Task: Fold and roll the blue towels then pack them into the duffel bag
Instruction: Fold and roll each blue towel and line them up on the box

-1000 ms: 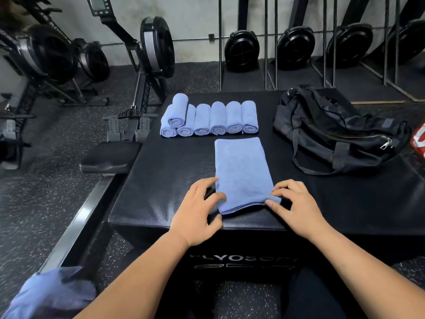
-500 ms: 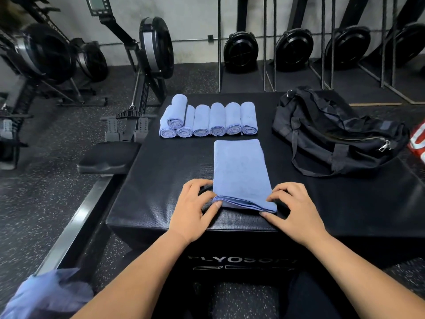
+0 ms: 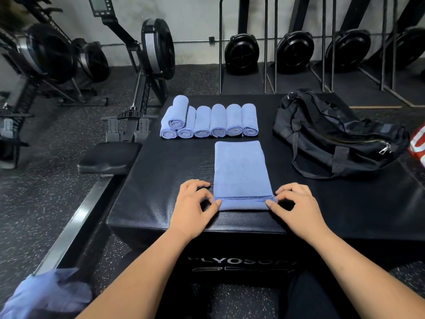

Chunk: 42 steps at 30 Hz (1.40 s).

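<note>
Down in the near left corner, a loose heap of blue towels (image 3: 46, 293) lies on the speckled floor beside the rail of a rowing machine (image 3: 156, 49), whose padded seat sits just off the left edge of the counter (image 3: 161, 192). On the counter's far left part, seven rolled towels (image 3: 209, 122) are lined up with their spiral ends facing the camera: six side by side and touching, and one more resting on top of the two leftmost.

Nearer, the left hand (image 3: 193, 208) sits on the counter at the left end of the folded towel (image 3: 239, 171). Its thumb and curled fingers pinch the corner of the towel's near edge. That edge is turned over into a first narrow roll, with the stitched hem showing along the top. The rest of the towel lies flat in a long strip that runs away from the person and ends just short of the rolled row. The right hand (image 3: 296, 206) mirrors the left at the other end of the roll, thumb and fingertips pinching that corner.

Farther right, well apart from the strip, the black duffel bag (image 3: 333, 139) slumps on the counter with its straps loose across it and a metal zip pull at its right end. At the right edge of the view a red-and-white object (image 3: 418, 143) is cut off, too partial to identify.
</note>
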### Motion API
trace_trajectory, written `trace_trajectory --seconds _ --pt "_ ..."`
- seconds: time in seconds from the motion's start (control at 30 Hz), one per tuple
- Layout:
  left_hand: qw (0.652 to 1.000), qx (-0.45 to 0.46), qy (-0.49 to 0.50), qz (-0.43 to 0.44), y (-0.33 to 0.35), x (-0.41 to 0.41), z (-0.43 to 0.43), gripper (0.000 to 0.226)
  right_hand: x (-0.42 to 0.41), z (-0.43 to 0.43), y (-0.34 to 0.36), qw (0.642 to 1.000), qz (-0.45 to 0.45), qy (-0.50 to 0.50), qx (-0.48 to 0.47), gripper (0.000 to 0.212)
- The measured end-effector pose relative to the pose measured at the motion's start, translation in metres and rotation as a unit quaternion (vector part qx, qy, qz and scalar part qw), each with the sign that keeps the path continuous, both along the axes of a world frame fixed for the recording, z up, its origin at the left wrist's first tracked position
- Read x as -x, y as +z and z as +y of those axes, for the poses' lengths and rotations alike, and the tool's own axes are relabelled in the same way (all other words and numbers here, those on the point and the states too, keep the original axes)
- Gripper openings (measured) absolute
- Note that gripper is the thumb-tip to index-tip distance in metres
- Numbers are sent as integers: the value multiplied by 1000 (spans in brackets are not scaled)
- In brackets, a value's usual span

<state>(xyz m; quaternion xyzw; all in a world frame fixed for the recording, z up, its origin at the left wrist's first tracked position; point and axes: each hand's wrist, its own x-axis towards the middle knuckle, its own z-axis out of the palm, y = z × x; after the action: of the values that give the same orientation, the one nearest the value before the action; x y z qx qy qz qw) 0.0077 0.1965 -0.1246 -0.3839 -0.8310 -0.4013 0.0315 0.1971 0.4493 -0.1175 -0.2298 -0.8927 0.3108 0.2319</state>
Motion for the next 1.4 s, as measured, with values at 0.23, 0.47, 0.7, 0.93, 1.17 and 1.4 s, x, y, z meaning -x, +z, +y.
trace_trajectory --seconds 0.23,0.47,0.7,0.93,1.17,1.4 --pt "999 2 -24 36 5 -5 -1 10 -3 -3 5 1000 15 7 13 25" --pt "998 -6 -10 56 0 -5 -2 5 -3 -7 -3 999 29 -6 -41 6" --pt "993 -9 -16 118 -4 -7 -2 20 -3 -11 -4 991 33 32 -125 24" --pt "995 28 -28 91 -1 -5 -3 30 -4 -10 -4 995 18 11 -94 27" --pt "998 23 5 51 -7 1 -2 21 1 -6 -6 997 -2 -29 -75 18" --pt "1000 16 0 2 -5 3 -1 20 7 7 -10 999 -26 -13 -36 35"
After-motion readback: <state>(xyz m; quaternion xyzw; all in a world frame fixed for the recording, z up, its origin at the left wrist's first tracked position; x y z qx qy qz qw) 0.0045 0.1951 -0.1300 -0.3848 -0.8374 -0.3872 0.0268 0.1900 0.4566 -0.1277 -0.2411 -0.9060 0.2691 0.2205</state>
